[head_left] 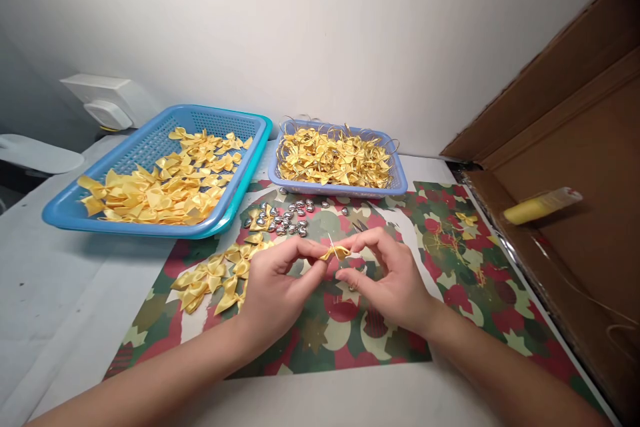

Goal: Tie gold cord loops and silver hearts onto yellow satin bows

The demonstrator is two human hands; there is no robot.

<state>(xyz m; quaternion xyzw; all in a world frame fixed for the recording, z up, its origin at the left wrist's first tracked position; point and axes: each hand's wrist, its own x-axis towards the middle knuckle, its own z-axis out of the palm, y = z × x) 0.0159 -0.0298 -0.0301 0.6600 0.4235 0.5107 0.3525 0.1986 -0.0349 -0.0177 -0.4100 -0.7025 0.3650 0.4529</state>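
Observation:
Between the thumb and fingers of my left hand (280,280) is the left end of a small yellow satin ribbon bow (336,253). A thin needle (331,240) stands tilted at the bow's middle, its upper end showing above the fabric. My right hand (393,273) has curled fingers at the bow's right end, seemingly gripping it. Its thumb sits lower, apart from the bow. Loose yellow bows (210,277) lie left of my left hand. Behind the hands are several small silvery beads (290,220). Dark pointed metal tips (359,227) show behind my right fingers.
A blue basket (65,213) of yellow bows stands at left. At the back, a lilac basket (340,190) holds bows with metal rings. Thread scraps (450,240) lie on the patterned sheet (310,340). A yellow thread spool (535,208) projects by the cardboard (575,133) at right.

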